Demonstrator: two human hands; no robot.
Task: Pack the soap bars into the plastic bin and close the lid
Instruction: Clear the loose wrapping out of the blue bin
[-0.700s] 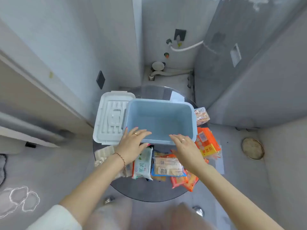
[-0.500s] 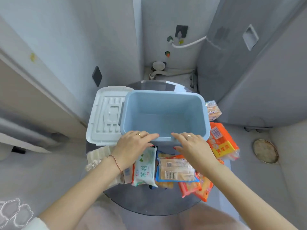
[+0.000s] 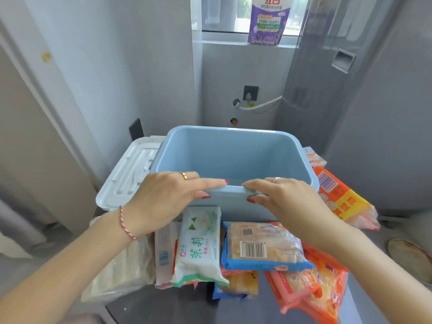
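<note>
Right now, in the head view, both hands rest on the near rim of the light-blue plastic bin (image 3: 233,157), which stands open and empty toward the far side of the round dark counter (image 3: 149,305). The left hand (image 3: 163,197) lies over the rim's left half, fingers on top and thumb against the outer wall; the right hand (image 3: 282,197) mirrors it on the right half, so each hand is lightly gripping the bin rim and holds no soap. The white lid (image 3: 126,176) lies flat just left of the bin, touching its side, nearer the left hand. The wrapped soap bars are heaped along the counter's near edge, directly beneath both wrists: a white-and-green jasmine bar (image 3: 201,244) under the left hand, a blue-edged bar with a barcode (image 3: 259,246) under the right, both with their long axes running roughly toward the bin. Orange packs (image 3: 339,197) lie at the right edge. My guess is either hand need only draw back and down to take its nearest bar.
</note>
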